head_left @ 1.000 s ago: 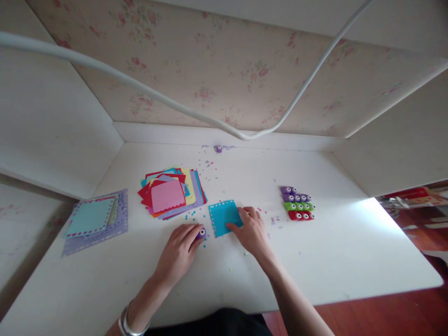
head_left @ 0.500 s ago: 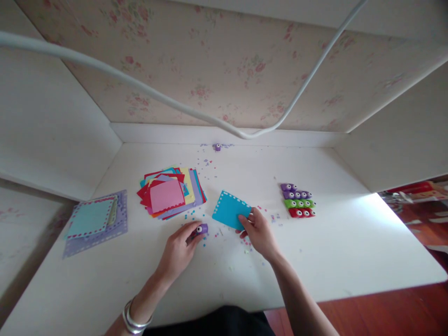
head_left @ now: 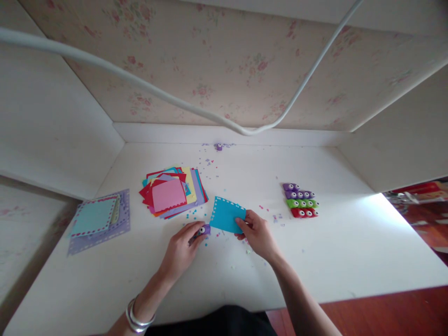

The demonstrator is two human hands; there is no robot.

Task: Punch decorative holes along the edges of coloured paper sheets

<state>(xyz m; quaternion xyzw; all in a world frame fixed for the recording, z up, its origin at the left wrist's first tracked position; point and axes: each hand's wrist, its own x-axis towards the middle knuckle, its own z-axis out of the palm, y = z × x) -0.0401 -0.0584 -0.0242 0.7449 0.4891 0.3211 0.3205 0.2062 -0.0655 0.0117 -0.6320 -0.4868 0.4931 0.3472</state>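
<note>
My left hand (head_left: 182,247) is closed on a small purple paper punch (head_left: 203,229) resting on the white desk (head_left: 350,252). My right hand (head_left: 257,233) pinches the right corner of a blue paper square (head_left: 226,215) whose upper and left edges carry a row of small punched holes. The blue sheet's lower left edge sits right beside the punch. Tiny paper dots lie scattered around both hands.
A fan of coloured paper sheets (head_left: 173,192) lies behind my left hand. Finished punched sheets are stacked at the far left (head_left: 100,217). Rows of purple, green and red punches (head_left: 300,200) sit to the right. Another purple punch (head_left: 219,147) stands by the back wall. A white cable (head_left: 210,115) hangs overhead.
My right hand turned the blue sheet and brought it back left, so its edge now meets the punch. My left hand kept hold of the punch, shifting slightly right.
</note>
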